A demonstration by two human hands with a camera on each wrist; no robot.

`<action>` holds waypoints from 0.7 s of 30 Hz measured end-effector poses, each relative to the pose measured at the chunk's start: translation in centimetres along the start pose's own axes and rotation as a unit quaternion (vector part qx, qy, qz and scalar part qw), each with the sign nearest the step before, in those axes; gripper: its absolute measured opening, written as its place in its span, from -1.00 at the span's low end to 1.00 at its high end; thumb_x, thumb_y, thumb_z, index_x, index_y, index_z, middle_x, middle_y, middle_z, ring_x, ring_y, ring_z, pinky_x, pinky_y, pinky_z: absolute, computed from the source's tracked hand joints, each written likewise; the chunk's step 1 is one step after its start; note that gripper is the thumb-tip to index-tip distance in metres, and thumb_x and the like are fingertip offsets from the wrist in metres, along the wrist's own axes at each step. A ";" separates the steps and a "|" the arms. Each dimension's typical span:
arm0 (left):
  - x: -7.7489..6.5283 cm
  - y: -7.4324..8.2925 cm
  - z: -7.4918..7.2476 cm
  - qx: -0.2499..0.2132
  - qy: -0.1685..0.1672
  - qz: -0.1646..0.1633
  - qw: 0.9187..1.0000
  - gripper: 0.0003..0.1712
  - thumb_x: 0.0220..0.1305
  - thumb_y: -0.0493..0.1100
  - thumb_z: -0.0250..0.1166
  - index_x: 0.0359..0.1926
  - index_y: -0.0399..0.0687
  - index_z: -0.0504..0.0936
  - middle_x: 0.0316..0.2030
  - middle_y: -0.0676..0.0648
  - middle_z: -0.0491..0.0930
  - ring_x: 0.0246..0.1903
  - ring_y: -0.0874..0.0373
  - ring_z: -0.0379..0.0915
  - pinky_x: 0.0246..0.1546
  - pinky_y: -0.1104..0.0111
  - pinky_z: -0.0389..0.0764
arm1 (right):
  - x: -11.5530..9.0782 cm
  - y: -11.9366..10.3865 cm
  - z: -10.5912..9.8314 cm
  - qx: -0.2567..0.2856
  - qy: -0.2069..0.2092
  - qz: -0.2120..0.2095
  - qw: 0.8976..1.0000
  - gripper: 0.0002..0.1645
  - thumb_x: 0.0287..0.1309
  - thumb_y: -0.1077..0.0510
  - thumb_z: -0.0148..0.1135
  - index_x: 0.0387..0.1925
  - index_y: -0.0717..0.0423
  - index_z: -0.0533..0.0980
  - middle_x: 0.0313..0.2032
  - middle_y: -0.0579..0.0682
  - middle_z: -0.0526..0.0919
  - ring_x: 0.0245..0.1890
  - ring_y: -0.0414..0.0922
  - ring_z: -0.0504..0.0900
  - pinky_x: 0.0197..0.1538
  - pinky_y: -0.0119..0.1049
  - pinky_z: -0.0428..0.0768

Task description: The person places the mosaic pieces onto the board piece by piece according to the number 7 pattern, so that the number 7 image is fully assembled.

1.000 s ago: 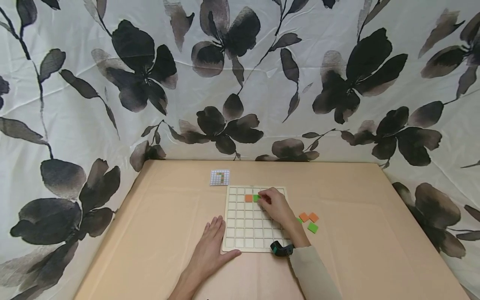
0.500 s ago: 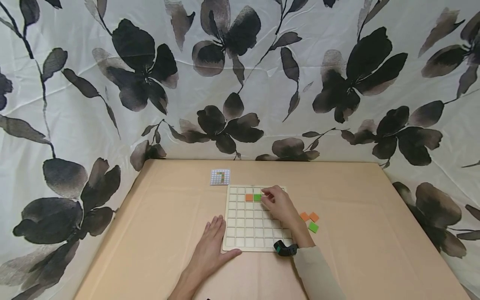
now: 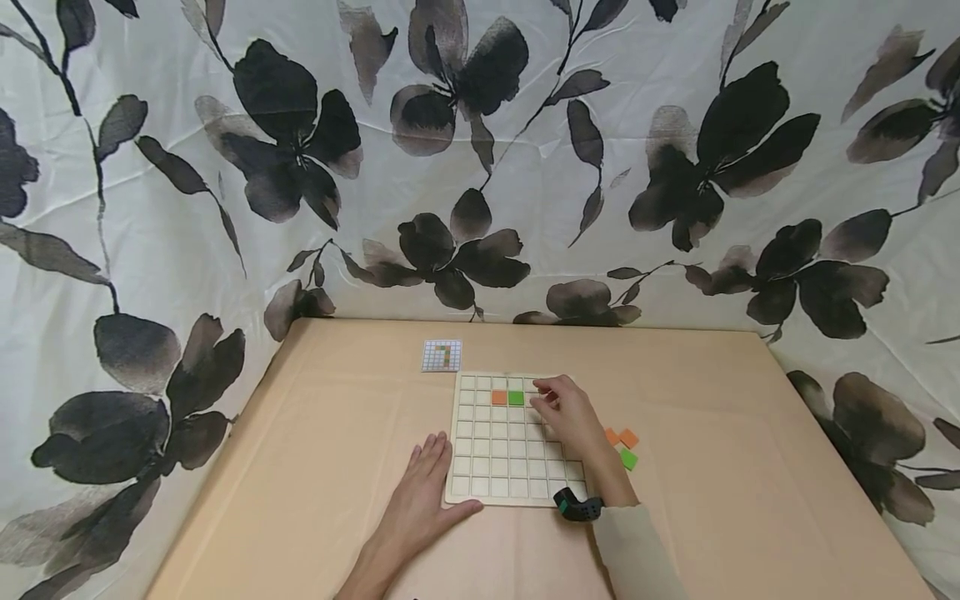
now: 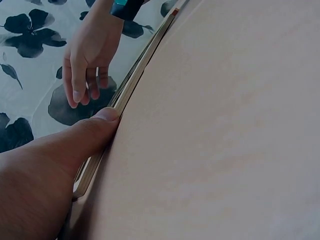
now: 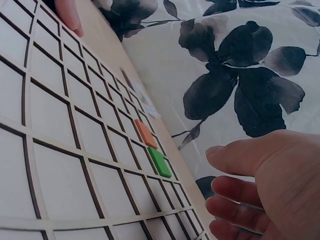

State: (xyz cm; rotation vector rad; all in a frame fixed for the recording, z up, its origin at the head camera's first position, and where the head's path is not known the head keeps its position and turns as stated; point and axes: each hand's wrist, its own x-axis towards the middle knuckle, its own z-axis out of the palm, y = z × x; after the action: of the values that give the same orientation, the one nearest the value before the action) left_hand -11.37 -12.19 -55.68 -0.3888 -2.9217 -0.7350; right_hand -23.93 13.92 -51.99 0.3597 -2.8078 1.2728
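A wooden grid board (image 3: 498,450) lies on the table, with an orange square tile (image 3: 498,397) and a green square tile (image 3: 516,398) side by side in its second row from the back. My left hand (image 3: 420,492) lies along the board's left side, fingers straight. Its thumb (image 4: 105,115) rests on the board's near edge in the left wrist view. My right hand (image 3: 566,412) hovers over the back right of the board, just right of the green tile. Nothing shows between its relaxed, parted thumb and fingers (image 5: 237,195) in the right wrist view.
Loose orange tiles (image 3: 628,437) and a green tile (image 3: 628,458) lie on the table right of the board, partly behind the right forearm. A small printed pattern card (image 3: 442,356) sits beyond the board's back left corner. A floral cloth (image 3: 450,167) hangs behind the table.
My right hand has drawn back to the right from the green tile, which now shows whole in its cell. My left hand has stayed at the board's edge.
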 end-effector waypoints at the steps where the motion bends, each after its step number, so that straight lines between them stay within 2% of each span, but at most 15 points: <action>1: 0.0 0.0 0.0 0.000 0.000 0.000 1.000 0.21 0.07 0.45 0.35 0.42 -0.39 0.29 0.47 -0.32 0.24 0.52 -0.17 0.07 0.60 0.02 0.06 | 0.0 0.1 -0.1 -0.001 0.001 0.000 1.000 -0.56 0.29 0.09 0.32 0.15 0.16 0.58 -0.06 0.02 0.62 -0.12 -0.09 0.62 -0.05 -0.18 0.72; 7: 0.1 0.2 -0.1 -0.006 -0.001 -0.003 1.000 0.20 0.07 0.44 0.35 0.42 -0.40 0.29 0.47 -0.32 0.23 0.53 -0.18 0.06 0.60 0.01 0.05 | -0.2 0.3 -1.1 -0.006 0.006 0.005 1.000 -0.55 0.30 0.08 0.31 0.16 0.16 0.58 -0.01 0.05 0.62 -0.09 -0.06 0.61 -0.02 -0.14 0.72; 14: 0.1 0.2 -0.1 -0.012 -0.003 -0.005 1.000 0.21 0.06 0.44 0.35 0.43 -0.40 0.28 0.48 -0.32 0.22 0.53 -0.18 0.05 0.60 0.02 0.04 | -0.9 0.6 -2.1 0.002 0.013 0.010 1.000 -0.55 0.29 0.10 0.32 0.16 0.17 0.57 -0.03 0.06 0.62 -0.09 -0.05 0.61 -0.01 -0.14 0.73; 21: 0.0 0.2 0.0 -0.015 -0.006 -0.008 1.000 0.22 0.06 0.46 0.34 0.43 -0.40 0.28 0.48 -0.32 0.21 0.53 -0.17 0.04 0.60 0.01 0.04 | -1.4 0.9 -2.8 -0.013 0.023 0.011 1.000 -0.53 0.29 0.10 0.33 0.18 0.18 0.57 -0.04 0.07 0.62 -0.11 -0.06 0.60 -0.05 -0.17 0.72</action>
State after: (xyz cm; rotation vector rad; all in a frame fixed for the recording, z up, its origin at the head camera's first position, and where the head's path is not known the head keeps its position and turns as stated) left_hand -11.37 -12.03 -55.61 -0.3733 -2.9310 -0.7828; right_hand -22.93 16.87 -50.99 0.2947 -2.7948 1.2323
